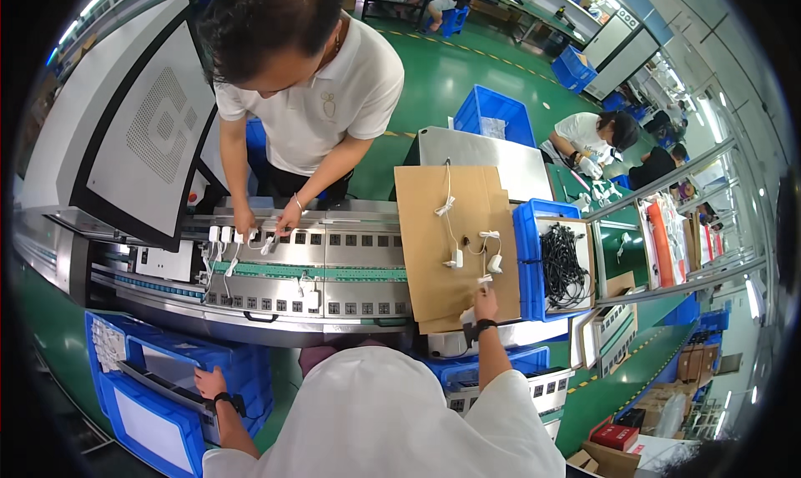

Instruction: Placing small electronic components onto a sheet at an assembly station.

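My left hand (210,383) is low on the left, its fingers curled over the edge of a long grey metal plate (158,376) that lies across a blue crate (242,369). On the right, my right hand (485,303) is closed over the near edge of a brown cardboard sheet (425,228). White parts poke out on both sides of its fingers and look like a charger with a cable, partly hidden. Farther up the cardboard are a white charger (455,259) with its cord and another white charger (495,264).
A conveyor (359,288) with rows of black sockets runs before me. Across it, a co-worker's hands (288,218) handle white chargers. A blue bin (530,253) with black cables (565,265) stands right of the cardboard. A large white machine (138,128) rises at left.
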Demonstrator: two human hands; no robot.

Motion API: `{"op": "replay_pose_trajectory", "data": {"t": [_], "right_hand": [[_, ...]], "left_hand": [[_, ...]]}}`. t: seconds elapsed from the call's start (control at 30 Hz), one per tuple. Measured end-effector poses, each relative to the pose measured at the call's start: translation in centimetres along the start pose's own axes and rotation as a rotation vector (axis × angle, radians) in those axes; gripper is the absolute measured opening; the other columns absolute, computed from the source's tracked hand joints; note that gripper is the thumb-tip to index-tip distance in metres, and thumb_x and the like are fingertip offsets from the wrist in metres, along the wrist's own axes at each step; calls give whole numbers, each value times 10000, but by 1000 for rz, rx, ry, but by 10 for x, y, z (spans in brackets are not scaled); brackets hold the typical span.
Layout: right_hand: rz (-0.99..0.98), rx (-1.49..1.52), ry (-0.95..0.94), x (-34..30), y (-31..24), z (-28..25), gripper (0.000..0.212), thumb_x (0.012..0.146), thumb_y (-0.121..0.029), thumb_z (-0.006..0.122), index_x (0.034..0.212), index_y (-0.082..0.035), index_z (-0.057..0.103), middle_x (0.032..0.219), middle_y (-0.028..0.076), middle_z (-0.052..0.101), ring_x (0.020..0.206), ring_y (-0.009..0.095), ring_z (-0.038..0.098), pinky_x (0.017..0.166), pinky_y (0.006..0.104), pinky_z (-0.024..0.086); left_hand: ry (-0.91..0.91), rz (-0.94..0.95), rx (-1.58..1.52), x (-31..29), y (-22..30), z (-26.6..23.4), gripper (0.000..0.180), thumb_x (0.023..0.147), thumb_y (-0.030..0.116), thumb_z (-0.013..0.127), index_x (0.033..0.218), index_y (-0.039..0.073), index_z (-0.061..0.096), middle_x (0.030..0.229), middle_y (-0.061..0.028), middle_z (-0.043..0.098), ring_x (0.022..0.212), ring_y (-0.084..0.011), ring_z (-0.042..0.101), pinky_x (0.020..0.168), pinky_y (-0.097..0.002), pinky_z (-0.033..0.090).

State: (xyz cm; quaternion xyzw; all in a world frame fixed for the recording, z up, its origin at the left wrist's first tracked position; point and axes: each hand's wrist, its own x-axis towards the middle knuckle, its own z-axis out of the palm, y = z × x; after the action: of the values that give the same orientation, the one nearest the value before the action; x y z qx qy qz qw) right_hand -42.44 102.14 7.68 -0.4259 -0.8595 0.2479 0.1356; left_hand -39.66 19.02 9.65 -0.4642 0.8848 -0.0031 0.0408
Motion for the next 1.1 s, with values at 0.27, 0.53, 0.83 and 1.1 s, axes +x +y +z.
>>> {"op": "replay_pose_trajectory", "data": {"t": [0.27,0.53,0.83,1.1], "right_hand": [[-194,-55,-125,-64,-72,-18,414,773,-356,747,1032,-46,656,958,176,702,891,364,671,810,467,521],[-283,-349,-300,-76,-25,-17,398,781,-327,732,1024,-27,636,932,195,676,924,336,651,826,434,516],[-446,321,-61,-100,-169,-81,427,864,-110,611,1272,-33,509,1040,105,609,908,231,602,763,351,504],[-401,356,-1051,-194,-321,-134,537,768,-26,723,1255,-74,502,1105,61,555,926,187,564,841,328,485]], "left_hand": [[24,-51,34,-11,-1,-8,712,794,412,723,1386,120,455,1352,-159,540,1252,-361,522,1036,-485,436],[-48,-91,77,-2,20,-34,649,833,478,669,1340,114,490,1335,-159,553,1237,-355,532,1000,-500,454],[-412,-78,-178,75,-23,-4,914,903,741,327,1166,-74,647,1254,-318,588,1244,-465,508,1051,-493,394],[-439,-173,-311,73,-9,-21,724,907,575,396,1186,-51,632,1281,-306,567,1248,-463,498,1061,-498,378]]}}
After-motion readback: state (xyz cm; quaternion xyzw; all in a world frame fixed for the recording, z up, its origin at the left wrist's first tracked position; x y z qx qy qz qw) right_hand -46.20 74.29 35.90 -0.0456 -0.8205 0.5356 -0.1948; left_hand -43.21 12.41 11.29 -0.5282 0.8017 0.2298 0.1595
